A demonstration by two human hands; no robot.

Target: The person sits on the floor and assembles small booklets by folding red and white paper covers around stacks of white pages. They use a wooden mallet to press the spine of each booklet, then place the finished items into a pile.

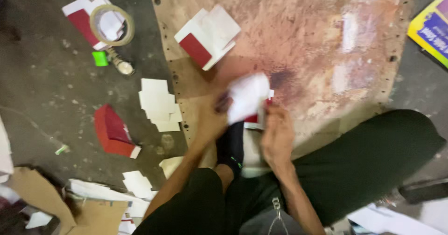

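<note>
Left hand [212, 118]: closed on white sheet's left edge, motion-blurred.
Right hand [276, 134]: gripped red-and-white card piece [249, 100], held over plywood board [303, 39].
Risk: likely slip or crooked fold, grip hurried, paper thin.
Materials: glossy flat card; rough stained board; tape roll [112, 25] ring-shaped, well apart on concrete.

bare-armed person in black shorts or trousers [364, 160], a black sock [232, 147] with a small green mark at its edge, and a thin metal chain [277, 216] hanging at the chest.
</note>
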